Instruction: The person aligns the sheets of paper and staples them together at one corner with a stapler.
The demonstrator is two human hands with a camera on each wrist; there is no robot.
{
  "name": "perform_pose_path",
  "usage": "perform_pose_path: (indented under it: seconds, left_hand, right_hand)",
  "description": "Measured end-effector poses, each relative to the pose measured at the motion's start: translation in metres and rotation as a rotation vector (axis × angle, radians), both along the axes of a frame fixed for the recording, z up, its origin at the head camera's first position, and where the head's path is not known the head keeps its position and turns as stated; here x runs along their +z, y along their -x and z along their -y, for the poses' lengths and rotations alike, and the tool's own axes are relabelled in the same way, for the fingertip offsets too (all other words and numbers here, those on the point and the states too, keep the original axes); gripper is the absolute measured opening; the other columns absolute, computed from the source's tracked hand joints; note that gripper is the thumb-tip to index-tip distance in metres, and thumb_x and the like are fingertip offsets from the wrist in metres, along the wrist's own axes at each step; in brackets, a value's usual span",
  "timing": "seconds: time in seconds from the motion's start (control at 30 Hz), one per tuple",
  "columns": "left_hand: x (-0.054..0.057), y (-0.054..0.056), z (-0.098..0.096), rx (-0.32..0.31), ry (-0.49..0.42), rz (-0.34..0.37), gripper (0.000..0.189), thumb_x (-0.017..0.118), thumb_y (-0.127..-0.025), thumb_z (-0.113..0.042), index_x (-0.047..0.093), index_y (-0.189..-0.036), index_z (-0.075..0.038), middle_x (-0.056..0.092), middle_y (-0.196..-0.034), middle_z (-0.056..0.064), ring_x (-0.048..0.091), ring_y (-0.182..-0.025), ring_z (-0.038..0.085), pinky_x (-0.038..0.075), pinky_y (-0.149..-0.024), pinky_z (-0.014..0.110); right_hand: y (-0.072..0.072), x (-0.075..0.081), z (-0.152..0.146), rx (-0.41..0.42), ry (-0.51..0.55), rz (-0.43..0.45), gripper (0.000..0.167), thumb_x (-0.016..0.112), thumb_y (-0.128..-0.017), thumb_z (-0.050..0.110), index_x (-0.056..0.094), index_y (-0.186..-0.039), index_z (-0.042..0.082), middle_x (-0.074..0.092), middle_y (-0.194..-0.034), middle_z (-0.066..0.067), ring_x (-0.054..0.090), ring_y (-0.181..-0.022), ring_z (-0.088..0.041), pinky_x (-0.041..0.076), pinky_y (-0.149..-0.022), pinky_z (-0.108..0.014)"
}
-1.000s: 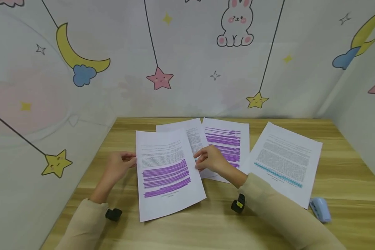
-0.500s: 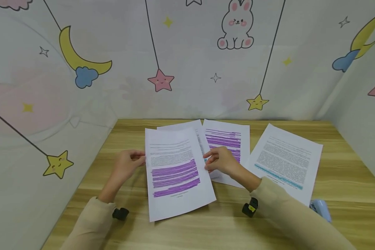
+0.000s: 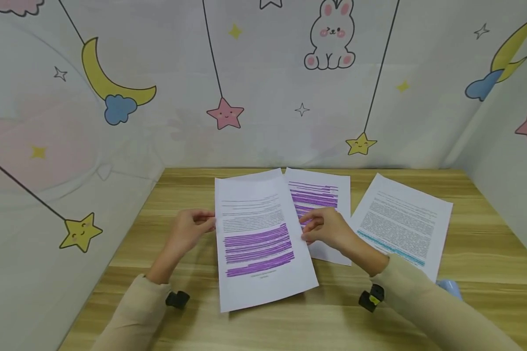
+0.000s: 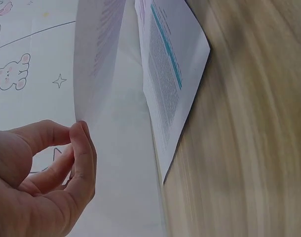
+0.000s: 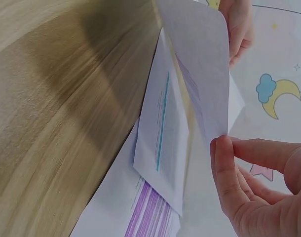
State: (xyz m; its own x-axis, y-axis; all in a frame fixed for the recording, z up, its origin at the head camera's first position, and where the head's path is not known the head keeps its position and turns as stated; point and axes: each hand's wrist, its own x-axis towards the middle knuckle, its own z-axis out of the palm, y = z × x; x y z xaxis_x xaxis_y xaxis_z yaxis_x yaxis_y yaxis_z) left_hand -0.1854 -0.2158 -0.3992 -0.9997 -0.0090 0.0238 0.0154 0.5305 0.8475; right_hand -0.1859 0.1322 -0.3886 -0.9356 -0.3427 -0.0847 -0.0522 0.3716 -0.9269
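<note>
Both hands hold up one sheet of paper [image 3: 263, 292] printed with text, its lower lines marked in purple. The left hand [image 3: 191, 229] pinches its left edge between thumb and fingers, as the left wrist view shows. My right hand [image 3: 327, 229] pinches the right edge about level with it. Beneath, in the left wrist view, lies another sheet with a blue-marked line [image 4: 165, 64], mostly hidden from the head view by the held sheet. Just right of it a purple-marked sheet [image 3: 320, 195] rests on the table, partly behind the right hand.
Farther right lies a sheet with blue-marked lines [image 3: 404, 219], its lower part covered by the right forearm. A light blue stapler-like object [image 3: 451, 288] shows beside that sleeve. The wooden table [image 3: 263, 331] ends at a printed cloth wall [image 3: 272, 136].
Both hands have carried the held sheet to the right, so it now covers the sheet behind it in the head view. The right forearm hides more of the light blue object.
</note>
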Motion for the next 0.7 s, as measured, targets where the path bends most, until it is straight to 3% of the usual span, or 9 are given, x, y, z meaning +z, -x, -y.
perform_pose_path:
  seconds: [0.4,0.7]
  left_hand:
    - [0.000,0.003,-0.021,-0.051,-0.110,0.019,0.022,0.067,-0.093,0.000,0.067,-0.111,0.013,0.068,-0.103,0.024,0.071,-0.091,0.028,0.061,-0.079,0.034]
    - [-0.003,0.006,-0.038,-0.073,-0.153,0.015,0.020,0.067,-0.093,0.001,0.068,-0.109,0.012,0.069,-0.098,0.021,0.070,-0.083,0.023,0.060,-0.081,0.041]
  right_hand:
    - [-0.009,0.006,-0.021,-0.009,0.013,0.003,0.032,0.072,-0.084,-0.010,0.063,-0.114,-0.014,0.067,-0.078,-0.011,0.069,-0.067,-0.024,0.062,-0.073,-0.047]
    - [-0.018,0.010,-0.035,-0.012,-0.002,-0.016,0.035,0.074,-0.085,-0.005,0.063,-0.118,-0.014,0.067,-0.081,-0.011,0.069,-0.070,-0.027,0.062,-0.071,-0.041]
